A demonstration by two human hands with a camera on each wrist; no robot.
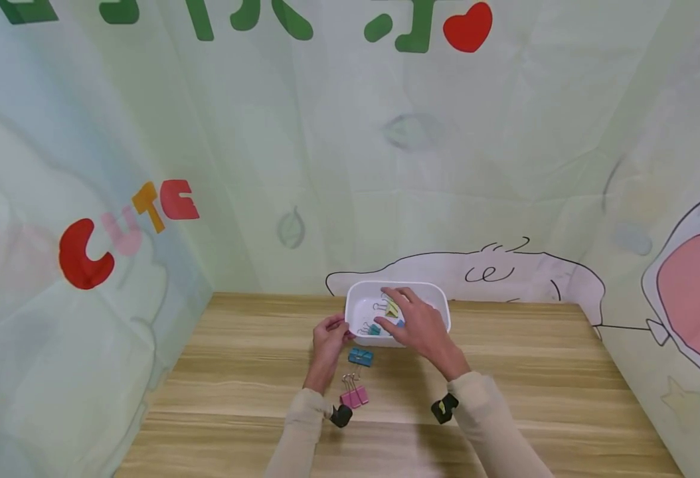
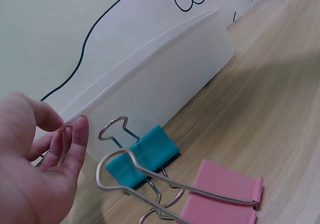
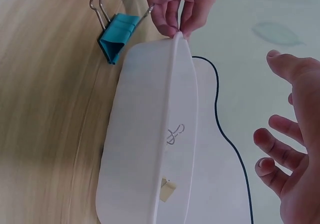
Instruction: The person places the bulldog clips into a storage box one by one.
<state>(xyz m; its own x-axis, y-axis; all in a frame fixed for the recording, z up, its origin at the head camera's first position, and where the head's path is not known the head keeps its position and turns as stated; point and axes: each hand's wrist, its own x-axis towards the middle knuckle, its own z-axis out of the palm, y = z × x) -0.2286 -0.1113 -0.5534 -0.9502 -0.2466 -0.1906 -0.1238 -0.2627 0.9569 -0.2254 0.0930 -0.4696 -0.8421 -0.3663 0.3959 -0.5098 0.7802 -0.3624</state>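
Note:
A white plastic box (image 1: pixel 356 312) stands at the back of the table, with a yellow binder clip (image 1: pixel 391 309) and a teal binder clip (image 1: pixel 374 329) inside. My left hand (image 1: pixel 329 345) pinches the box's left rim between thumb and fingers, as the left wrist view also shows. Above the box hovers my right hand (image 3: pixel 300 139), its fingers spread and holding nothing. In front of the box lies a blue-teal binder clip (image 2: pixel 142 156). A pink binder clip (image 2: pixel 220 194) rests nearer to me. Part of the box's inside is hidden behind my right hand.
The wood-grain table (image 1: pixel 236 385) ends against a printed cloth backdrop (image 1: pixel 254 166) behind the box. Black wrist mounts (image 1: pixel 443 408) sit at both sleeves, the left one close to the pink clip.

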